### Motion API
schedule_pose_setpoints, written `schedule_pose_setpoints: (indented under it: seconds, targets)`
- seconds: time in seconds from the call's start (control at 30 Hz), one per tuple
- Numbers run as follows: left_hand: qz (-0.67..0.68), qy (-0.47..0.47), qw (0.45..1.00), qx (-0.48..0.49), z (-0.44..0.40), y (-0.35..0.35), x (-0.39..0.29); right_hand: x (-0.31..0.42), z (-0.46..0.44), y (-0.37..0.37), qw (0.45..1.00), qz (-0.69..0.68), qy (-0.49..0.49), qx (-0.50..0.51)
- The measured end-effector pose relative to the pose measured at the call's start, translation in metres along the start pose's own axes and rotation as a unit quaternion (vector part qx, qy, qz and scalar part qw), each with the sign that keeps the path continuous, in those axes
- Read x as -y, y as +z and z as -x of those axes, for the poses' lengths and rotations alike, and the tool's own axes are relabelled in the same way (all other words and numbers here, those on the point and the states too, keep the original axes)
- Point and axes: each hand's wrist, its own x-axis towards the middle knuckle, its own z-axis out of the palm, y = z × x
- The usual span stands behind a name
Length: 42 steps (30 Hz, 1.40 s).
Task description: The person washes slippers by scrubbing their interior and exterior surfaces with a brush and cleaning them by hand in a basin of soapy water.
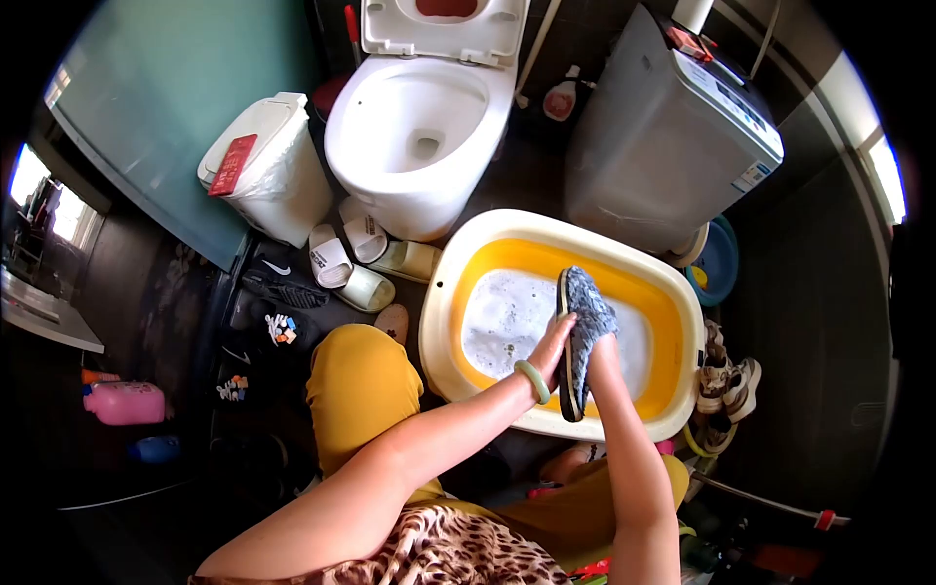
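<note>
A fuzzy grey slipper (588, 317) with a dark sole is held on edge above a yellow-lined, cream-rimmed basin (458, 234). White suds (502, 317) cover the water below. My left hand (556, 349), with a pale green bangle at the wrist, is closed on the slipper's sole side. My right hand (604, 353) meets the slipper from the other side at its fuzzy upper. Its fingers are hidden in or behind the slipper, so their exact grip does not show.
A toilet (419, 127) with raised lid stands ahead, beside a lidded white bin (278, 175). A grey washing machine (663, 136) is at right. Several slippers and shoes lie left of the basin, and sneakers (726, 380) at its right. A blue tub (721, 258) sits behind them.
</note>
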Motion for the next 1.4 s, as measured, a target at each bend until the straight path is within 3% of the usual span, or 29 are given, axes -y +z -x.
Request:
schedule_pose_setpoints:
  seconds: [0.13, 0.2, 0.3, 0.37, 0.4, 0.5, 0.53, 0.57, 0.6, 0.63, 0.7, 0.87, 0.9, 0.97, 1.07, 1.2, 1.27, 1.33, 1.4]
  targets:
    - [-0.046, 0.058, 0.997, 0.023, -0.007, -0.002, 0.002, 0.003, -0.001, -0.002, 0.982, 0.143, -0.117, 0.044]
    - [-0.09, 0.094, 0.991, 0.036, -0.019, -0.011, 0.001, -0.013, -0.011, -0.026, 0.9, 0.308, -0.286, 0.115]
    - [-0.079, 0.091, 0.991, 0.055, -0.018, -0.007, -0.006, -0.013, 0.011, -0.047, 0.89, 0.368, -0.244, 0.111]
    - [-0.081, 0.096, 0.99, 0.066, -0.006, 0.008, -0.022, 0.017, 0.055, -0.033, 0.876, 0.471, 0.051, 0.091]
    - [-0.06, 0.079, 0.993, 0.056, -0.009, 0.005, -0.025, 0.012, 0.075, -0.027, 0.946, 0.312, 0.012, 0.091]
    - [-0.04, 0.023, 0.999, 0.019, -0.002, 0.006, -0.025, 0.004, 0.069, -0.021, 0.963, 0.253, -0.059, 0.071]
    - [-0.04, 0.012, 0.999, 0.03, -0.005, 0.003, -0.021, 0.007, 0.056, -0.023, 0.948, 0.306, -0.017, 0.083]
    - [-0.038, 0.003, 0.998, 0.04, -0.007, -0.001, -0.016, -0.01, 0.038, -0.025, 0.949, 0.288, -0.122, 0.042]
    - [-0.077, -0.006, 0.996, 0.05, 0.009, 0.015, -0.02, -0.001, 0.035, -0.007, 0.994, 0.044, -0.098, 0.021]
    - [-0.083, 0.014, 0.993, 0.079, 0.006, 0.014, -0.009, 0.009, 0.03, 0.011, 0.977, -0.203, -0.068, 0.001]
    - [-0.09, 0.036, 0.993, 0.065, 0.005, 0.016, 0.003, 0.017, 0.017, 0.0, 0.983, -0.153, 0.023, 0.095]
    - [-0.039, 0.022, 0.996, 0.073, 0.001, 0.015, -0.011, 0.02, 0.027, 0.01, 0.987, -0.16, 0.021, 0.026]
    - [-0.037, 0.023, 0.996, 0.071, -0.002, 0.016, -0.015, 0.024, 0.034, 0.017, 0.991, -0.135, 0.004, -0.023]
    - [-0.002, 0.013, 0.998, 0.056, 0.0, 0.019, -0.022, 0.003, 0.028, -0.016, 0.998, 0.024, -0.006, 0.054]
    - [0.064, -0.056, 0.993, 0.077, -0.016, 0.001, -0.023, 0.016, 0.071, -0.004, 0.995, 0.049, 0.023, 0.082]
    - [0.072, -0.027, 0.996, 0.052, -0.029, -0.014, -0.026, 0.027, 0.098, -0.005, 0.974, 0.178, 0.013, 0.143]
    - [0.115, -0.046, 0.991, 0.046, -0.02, -0.006, -0.03, 0.024, 0.095, -0.006, 0.968, 0.208, -0.005, 0.142]
    - [0.128, -0.077, 0.986, 0.076, -0.011, -0.006, -0.028, -0.007, 0.05, -0.029, 0.939, 0.308, -0.112, 0.107]
    - [0.128, -0.077, 0.985, 0.087, -0.012, -0.004, -0.014, 0.02, 0.054, -0.01, 0.895, 0.442, -0.026, 0.054]
